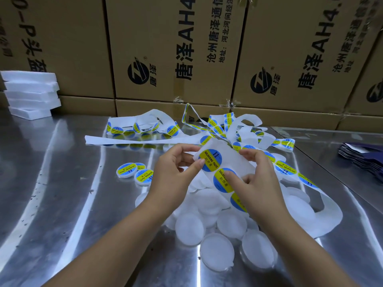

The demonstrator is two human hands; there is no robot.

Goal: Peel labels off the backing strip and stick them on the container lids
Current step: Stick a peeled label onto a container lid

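Peeling a soldering-paste label at mid-frame, over a pile of blank lids.

The left hand (176, 168) pinches the backing strip (230, 162) and the topmost round label (210, 160); the right hand (256, 172) presses a thumb on the next label. A hurried pull could crease or tear it. Unlabelled lids (215, 251) sit lower centre, two labelled lids (134, 172) at left; whether the edge has lifted is unclear.
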